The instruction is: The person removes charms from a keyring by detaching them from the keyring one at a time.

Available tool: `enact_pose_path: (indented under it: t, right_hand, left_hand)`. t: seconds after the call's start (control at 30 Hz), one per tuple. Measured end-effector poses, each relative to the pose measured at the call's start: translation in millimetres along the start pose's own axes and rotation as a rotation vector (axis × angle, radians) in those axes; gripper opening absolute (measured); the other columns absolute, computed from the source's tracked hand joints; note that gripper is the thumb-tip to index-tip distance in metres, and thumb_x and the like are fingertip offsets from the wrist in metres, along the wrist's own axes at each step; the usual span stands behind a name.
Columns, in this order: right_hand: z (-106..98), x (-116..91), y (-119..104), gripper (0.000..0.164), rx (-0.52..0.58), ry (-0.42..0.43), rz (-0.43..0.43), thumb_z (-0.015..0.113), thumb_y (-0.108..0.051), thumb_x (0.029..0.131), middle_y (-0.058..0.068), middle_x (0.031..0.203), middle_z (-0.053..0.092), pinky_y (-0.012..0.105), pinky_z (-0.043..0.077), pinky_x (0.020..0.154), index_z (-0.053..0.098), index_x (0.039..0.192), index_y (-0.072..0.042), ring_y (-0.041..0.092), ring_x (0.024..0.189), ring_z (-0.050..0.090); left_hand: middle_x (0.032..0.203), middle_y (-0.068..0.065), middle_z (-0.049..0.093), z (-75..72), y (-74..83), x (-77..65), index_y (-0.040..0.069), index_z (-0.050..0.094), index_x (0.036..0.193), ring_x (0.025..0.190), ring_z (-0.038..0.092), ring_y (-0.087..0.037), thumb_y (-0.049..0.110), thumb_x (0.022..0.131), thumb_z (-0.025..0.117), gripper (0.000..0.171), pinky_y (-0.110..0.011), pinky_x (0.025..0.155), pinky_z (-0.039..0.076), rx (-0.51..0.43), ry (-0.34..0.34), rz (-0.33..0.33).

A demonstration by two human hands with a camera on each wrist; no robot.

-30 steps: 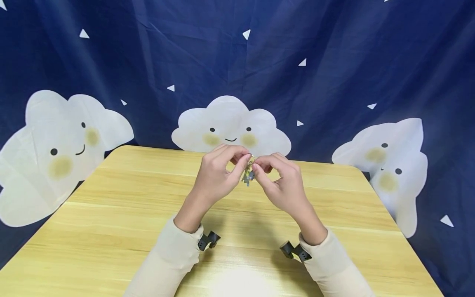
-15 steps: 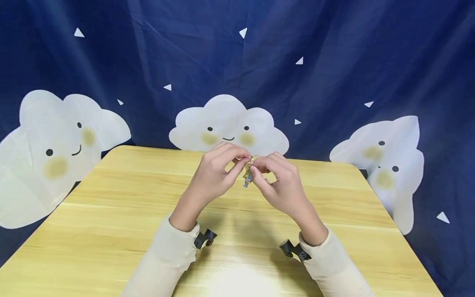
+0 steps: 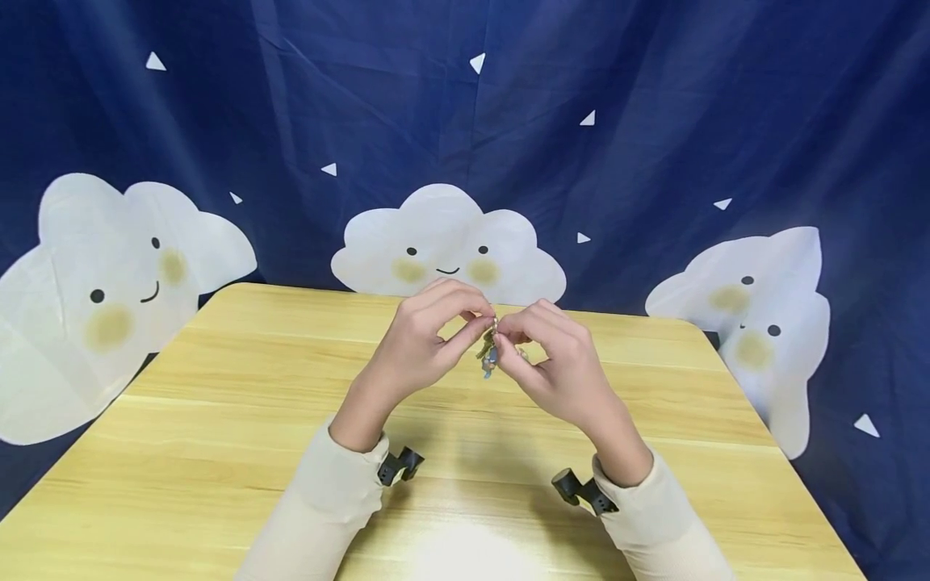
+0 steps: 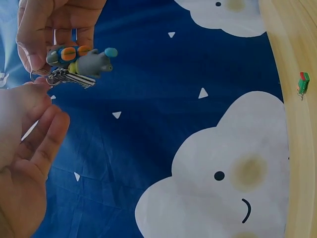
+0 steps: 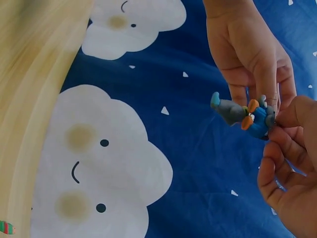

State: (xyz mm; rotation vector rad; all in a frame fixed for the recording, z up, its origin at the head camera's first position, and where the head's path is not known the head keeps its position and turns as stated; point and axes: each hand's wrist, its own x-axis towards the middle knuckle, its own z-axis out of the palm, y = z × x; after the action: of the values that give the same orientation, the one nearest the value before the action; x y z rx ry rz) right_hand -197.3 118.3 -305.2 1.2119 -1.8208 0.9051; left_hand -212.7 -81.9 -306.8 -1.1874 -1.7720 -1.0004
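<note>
Blue cloud-print curtain (image 3: 465, 105) up back — and fingertips (image 3: 472, 327) meet mid-air, left hand (image 3: 417, 343) and right hand (image 3: 558, 361) both pinching the keychain (image 4: 69, 76) by its ring end, presumably so the gray-and-blue figure (image 4: 90, 63) dangles clear — below, wooden table (image 3: 218, 420), small green-and-red trinket (image 4: 303, 84) lying on it.

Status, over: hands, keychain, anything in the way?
Left hand and right hand pinching keychain at its top end. Keychain hanging above table. Nothing seen blocking; red-and-green trinket lies on table.
</note>
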Motion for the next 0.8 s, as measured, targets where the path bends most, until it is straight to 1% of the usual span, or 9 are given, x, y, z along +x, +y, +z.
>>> enact_pose_path:
  t: [0.1, 0.23, 0.33, 0.47, 0.73, 0.8]
  right_hand:
    - [0.0, -0.1, -0.7, 0.01, 0.007, -0.007, -0.005, 0.063, 0.001, 0.088, -0.001, 0.077, 0.067, 0.024, 0.046, 0.071, 0.069, 0.087, -0.007, 0.014, 0.072, 0.059]
    - [-0.2, -0.6, -1.2, 0.009, 0.007, -0.011, -0.018, 0.063, -0.001, 0.089, -0.002, 0.078, 0.067, 0.023, 0.046, 0.07, 0.07, 0.087, -0.006, 0.014, 0.072, 0.058]
    - [-0.3, -0.7, -1.6, 0.009, 0.005, -0.011, -0.019, 0.062, -0.003, 0.09, -0.002, 0.078, 0.067, 0.023, 0.045, 0.071, 0.07, 0.087, -0.006, 0.013, 0.072, 0.058]
    - [-0.1, -0.6, -2.4, 0.009, 0.0, -0.009, -0.015, 0.061, -0.005, 0.091, -0.002, 0.077, 0.066, 0.023, 0.045, 0.071, 0.069, 0.086, -0.006, 0.013, 0.072, 0.058]
    - [0.6, 0.8, -4.4, 0.009, -0.002, -0.015, -0.015, 0.063, -0.003, 0.092, -0.002, 0.078, 0.068, 0.024, 0.045, 0.07, 0.07, 0.088, -0.006, 0.014, 0.072, 0.059]
    - [0.2, 1.0, -5.0, 0.009, -0.004, -0.024, -0.008, 0.063, -0.005, 0.094, -0.001, 0.079, 0.068, 0.024, 0.046, 0.071, 0.07, 0.088, -0.006, 0.014, 0.072, 0.059]
  left_hand:
    - [0.092, -0.004, 0.07, -0.3, -0.4, 0.2, 0.005, 0.07, 0.093, 0.088, 0.065, -0.017, -0.006, 0.088, 0.075, 0.013, -0.023, 0.08, 0.055, -0.036, -0.016, -0.007]
    - [0.091, -0.003, 0.069, -0.4, -1.9, 0.2, 0.006, 0.068, 0.093, 0.087, 0.065, -0.015, -0.006, 0.089, 0.073, 0.013, -0.022, 0.08, 0.055, -0.069, -0.042, -0.033]
    - [0.089, -0.002, 0.07, -0.5, -2.4, 0.4, 0.006, 0.068, 0.093, 0.085, 0.065, -0.014, -0.005, 0.089, 0.073, 0.013, -0.022, 0.08, 0.055, -0.078, -0.042, -0.049]
    - [0.088, -0.002, 0.07, -0.6, -2.7, -0.2, 0.006, 0.068, 0.092, 0.083, 0.066, -0.013, -0.005, 0.089, 0.075, 0.013, -0.023, 0.079, 0.055, -0.086, -0.026, -0.058]
    - [0.087, -0.001, 0.068, -1.4, -2.7, -0.5, 0.007, 0.067, 0.091, 0.084, 0.063, -0.014, -0.005, 0.091, 0.073, 0.013, -0.024, 0.079, 0.054, -0.08, -0.036, -0.047]
    - [0.086, -0.001, 0.066, -1.8, -2.6, -0.6, 0.008, 0.065, 0.09, 0.084, 0.061, -0.014, -0.004, 0.092, 0.072, 0.014, -0.025, 0.079, 0.053, -0.076, -0.043, -0.045]
